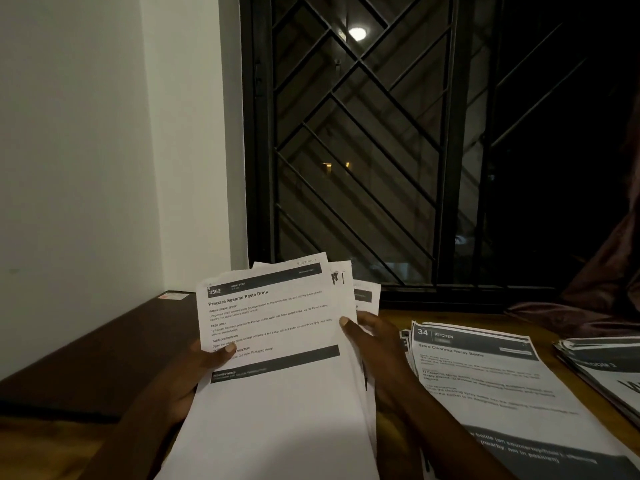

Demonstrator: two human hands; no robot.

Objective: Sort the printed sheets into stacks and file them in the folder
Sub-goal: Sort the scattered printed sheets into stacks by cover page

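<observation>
Wooden counter (450, 315) set against a white wall (86, 150) and a dark window (363, 150) with a diagonal metal grille; a dark reddish curtain (609, 271) hangs at far right. Centre, near: a fanned sheaf of printed sheets (277, 393), held above the counter between both hands. Its top sheet is headed "3562 Prepare Sesame Paste Drink". Left hand (194, 375) grips the sheaf's left edge, thumb pressed on the top sheet, fingers hidden beneath. Right hand (377, 351) grasps the right edge, thumb on the front, fingers curled behind the rear sheets. Right of the hands, lying flat on the counter: a stack of sheets (491, 386) whose top page reads "34 Kitchen, Store Cleaning Spray Bottle"; the right forearm crosses its near left corner. Further right, at the frame edge: a second stack (609, 372), partly cut off. Left of the hands: a dark flat item (114, 341) bearing a small label, identity uncertain.
</observation>
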